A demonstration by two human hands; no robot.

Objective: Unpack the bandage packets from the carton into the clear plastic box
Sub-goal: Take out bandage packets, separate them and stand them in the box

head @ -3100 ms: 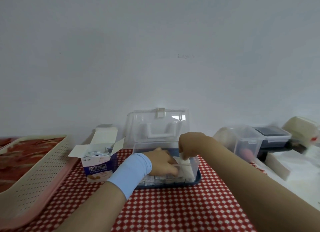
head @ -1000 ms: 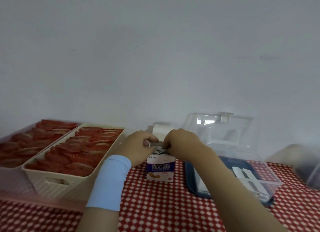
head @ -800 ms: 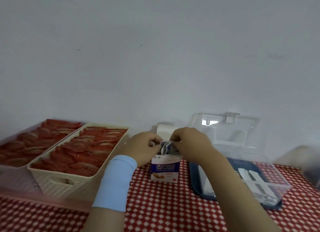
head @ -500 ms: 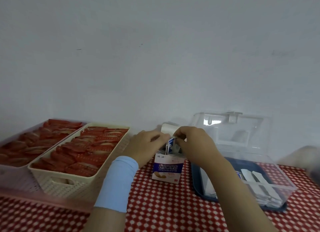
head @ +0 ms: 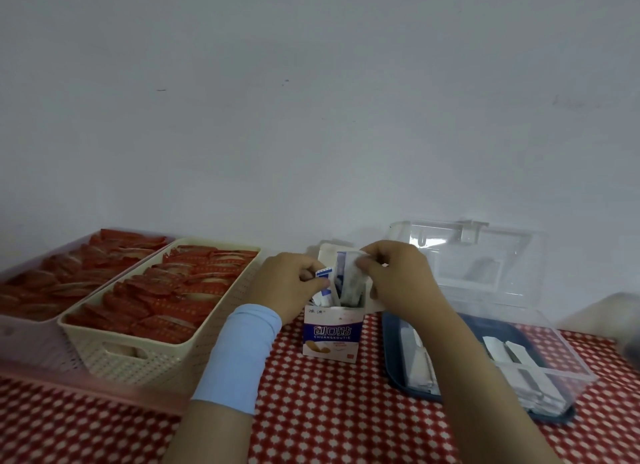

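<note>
A small white and blue bandage carton (head: 331,335) stands upright on the red checked cloth, its top flaps open. My right hand (head: 398,280) pinches a few bandage packets (head: 348,273) that stick halfway out of the carton's top. My left hand (head: 291,287), with a light blue wristband, pinches another packet (head: 323,283) at the carton's left rim. The clear plastic box (head: 550,370) with a dark blue base lies just right of the carton, lid open, with several white packets inside.
A cream perforated basket (head: 114,356) full of red packets stands left of the carton, with a pink basket (head: 20,353) of more red packets beside it. A white wall rises close behind. A blurred container (head: 620,318) shows at the right edge.
My hands left the clear box and went to the carton. Over the last second my right hand has drawn packets upward out of the carton while the left stays at its rim.
</note>
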